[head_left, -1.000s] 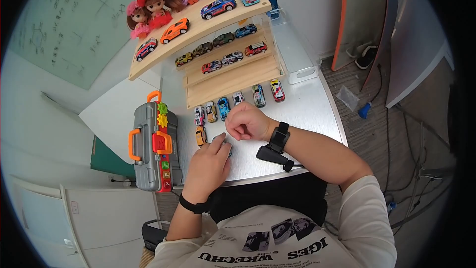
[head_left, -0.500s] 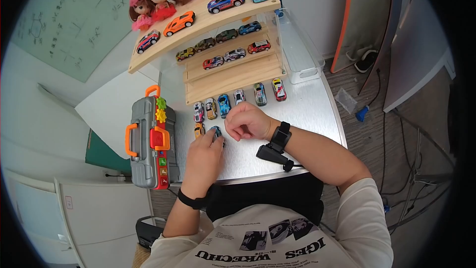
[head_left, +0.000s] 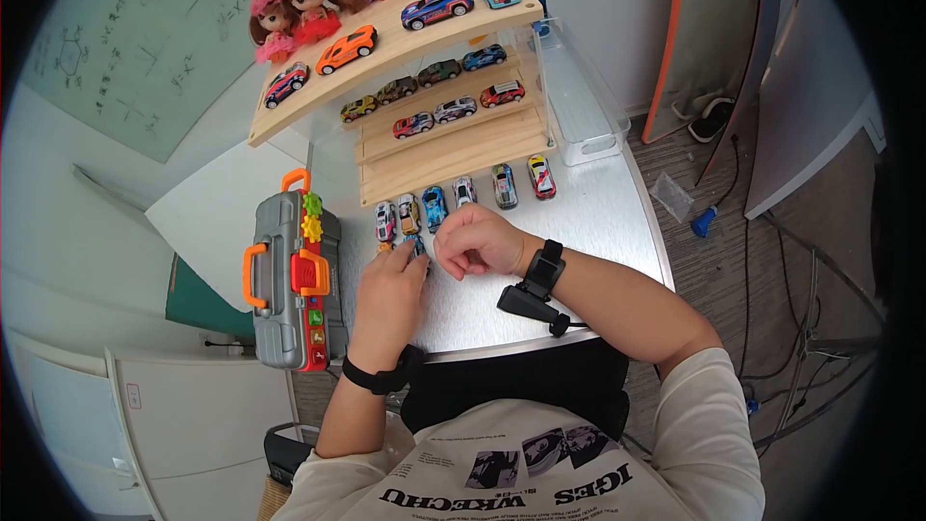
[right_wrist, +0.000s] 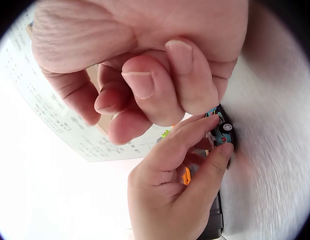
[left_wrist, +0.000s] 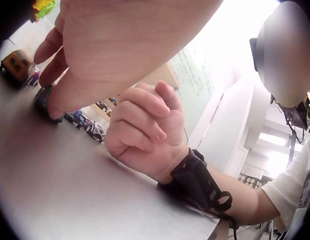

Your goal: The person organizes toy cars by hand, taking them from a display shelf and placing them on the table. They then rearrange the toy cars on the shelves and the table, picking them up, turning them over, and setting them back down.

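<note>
The left hand (head_left: 388, 299) pinches a small teal-blue toy car (head_left: 415, 245) on the metal table; in the right wrist view, thumb and finger touch the sides of this car (right_wrist: 224, 131). Beside it, an orange-yellow car (head_left: 385, 247) is mostly covered by the fingers. Just to the right, the right hand (head_left: 480, 241) is held with its fingers curled towards the palm, and nothing shows in it; the left wrist view has the same curled right hand (left_wrist: 145, 127). Beyond the hands, several toy cars stand in a row, among them a blue one (head_left: 435, 207).
Behind the row rises a wooden shelf (head_left: 463, 162) with cars on its tiers and dolls (head_left: 313, 8) on top. A grey toolbox (head_left: 280, 299) with orange handles is at the left. A clear plastic bin (head_left: 588, 150) stands at the right back.
The left hand has moved forward and to the left with the teal-blue car, up beside the orange-yellow car, which it now mostly covers. The right hand has stayed nearly still.
</note>
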### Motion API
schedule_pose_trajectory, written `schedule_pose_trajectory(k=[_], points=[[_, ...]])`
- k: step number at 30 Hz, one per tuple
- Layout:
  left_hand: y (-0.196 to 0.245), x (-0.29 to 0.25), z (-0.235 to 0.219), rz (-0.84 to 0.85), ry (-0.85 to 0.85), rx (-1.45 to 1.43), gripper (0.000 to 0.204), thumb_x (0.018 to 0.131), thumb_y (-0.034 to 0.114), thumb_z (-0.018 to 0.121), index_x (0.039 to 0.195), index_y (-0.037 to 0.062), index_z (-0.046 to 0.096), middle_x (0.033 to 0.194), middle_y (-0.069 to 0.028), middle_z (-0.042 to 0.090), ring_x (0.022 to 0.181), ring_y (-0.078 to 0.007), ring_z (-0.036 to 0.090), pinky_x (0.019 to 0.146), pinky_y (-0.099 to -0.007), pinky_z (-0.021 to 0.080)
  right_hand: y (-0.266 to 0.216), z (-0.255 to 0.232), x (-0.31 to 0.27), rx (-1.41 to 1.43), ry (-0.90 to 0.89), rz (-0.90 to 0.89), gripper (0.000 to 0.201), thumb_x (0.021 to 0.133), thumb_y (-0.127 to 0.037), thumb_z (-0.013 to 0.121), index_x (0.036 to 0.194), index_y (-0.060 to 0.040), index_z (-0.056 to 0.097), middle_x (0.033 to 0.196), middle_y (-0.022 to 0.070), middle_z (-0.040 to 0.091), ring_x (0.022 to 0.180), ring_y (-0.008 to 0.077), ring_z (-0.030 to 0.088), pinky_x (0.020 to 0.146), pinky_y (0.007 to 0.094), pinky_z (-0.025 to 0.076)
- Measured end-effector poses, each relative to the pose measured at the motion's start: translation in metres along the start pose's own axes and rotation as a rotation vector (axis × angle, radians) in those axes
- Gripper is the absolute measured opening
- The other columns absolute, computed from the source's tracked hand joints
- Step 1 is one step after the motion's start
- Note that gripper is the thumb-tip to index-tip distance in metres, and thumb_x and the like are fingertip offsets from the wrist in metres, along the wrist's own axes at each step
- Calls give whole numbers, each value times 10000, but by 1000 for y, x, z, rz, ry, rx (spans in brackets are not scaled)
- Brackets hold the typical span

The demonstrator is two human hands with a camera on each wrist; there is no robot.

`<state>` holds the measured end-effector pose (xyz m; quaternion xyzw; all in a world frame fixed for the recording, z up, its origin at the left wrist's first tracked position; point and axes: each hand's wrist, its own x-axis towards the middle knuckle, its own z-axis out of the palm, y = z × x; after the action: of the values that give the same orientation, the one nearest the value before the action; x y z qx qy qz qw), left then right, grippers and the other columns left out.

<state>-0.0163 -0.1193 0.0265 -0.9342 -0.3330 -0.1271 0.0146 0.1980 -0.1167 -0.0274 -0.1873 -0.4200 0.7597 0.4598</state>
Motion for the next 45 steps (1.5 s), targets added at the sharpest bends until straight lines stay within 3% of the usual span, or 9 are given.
schedule_pose_trajectory(k=[8, 10, 13, 23, 26, 32, 35, 39, 45], points=[[-16, 22, -21, -135, 196, -127, 372, 825, 129, 774, 1159, -18, 705, 1156, -242, 704, 1036, -430, 672, 914, -477, 538, 0, 1, 0, -4, 2, 13, 258, 853, -97, 601, 613, -1, 585, 635, 156, 632, 428, 124, 451, 406, 259, 327], [-33, 37, -22, -216, 190, -194, 352, 844, 150, 770, 1144, -25, 714, 1085, -250, 717, 969, -396, 698, 866, -456, 551, 0, 1, 1, -8, 5, 24, 260, 854, -96, 600, 613, 0, 586, 634, 154, 631, 428, 123, 451, 406, 259, 325], [-50, 59, -18, -443, 284, -230, 308, 896, 237, 749, 1028, -41, 761, 795, -163, 741, 687, -226, 711, 665, -351, 555, 1, -2, 2, -22, -5, 18, 260, 855, -83, 598, 609, 2, 585, 632, 149, 632, 428, 119, 449, 403, 258, 319], [-105, 96, 17, -699, 326, -360, 443, 916, 242, 712, 1226, -73, 690, 888, -180, 777, 628, -200, 737, 609, -313, 566, 2, 0, 4, -53, 6, 36, 240, 850, -103, 597, 635, -6, 642, 600, 117, 637, 397, 95, 452, 374, 245, 322], [-106, 97, 31, -597, 320, -392, 494, 910, 255, 710, 1286, -61, 662, 1091, -261, 750, 692, -277, 760, 705, -378, 590, -1, 0, 3, -74, 0, 51, 233, 855, -82, 592, 643, 2, 639, 616, 122, 636, 415, 96, 449, 389, 248, 318], [-88, 99, 21, -601, 219, -654, 611, 930, 210, 700, 1426, -99, 520, 1298, -304, 665, 647, -233, 752, 654, -345, 583, -2, 2, 2, -102, 11, 72, 231, 862, -74, 591, 650, 6, 633, 637, 124, 635, 441, 95, 449, 410, 250, 315], [-99, 94, 30, -591, 211, -636, 591, 946, 182, 694, 1435, -96, 512, 1298, -244, 676, 615, -166, 710, 548, -288, 546, 1, -1, 3, -107, 12, 73, 240, 876, -100, 586, 659, -8, 633, 635, 115, 639, 437, 89, 456, 409, 245, 316], [-95, 86, 39, -616, 300, -734, 533, 944, 176, 686, 1378, -110, 565, 1209, -264, 716, 647, -211, 748, 610, -328, 572, -1, 0, 2, -130, 23, 73, 251, 890, -122, 576, 670, -17, 636, 636, 109, 643, 430, 82, 457, 408, 237, 314], [-99, 81, 50, -645, 389, -929, 367, 974, 139, 676, 1245, -108, 651, 999, -153, 753, 638, -147, 711, 552, -261, 535, -1, -1, 1, -97, 42, 102, 266, 878, -91, 611, 628, -4, 590, 667, 146, 635, 458, 99, 437, 452, 253, 329]])
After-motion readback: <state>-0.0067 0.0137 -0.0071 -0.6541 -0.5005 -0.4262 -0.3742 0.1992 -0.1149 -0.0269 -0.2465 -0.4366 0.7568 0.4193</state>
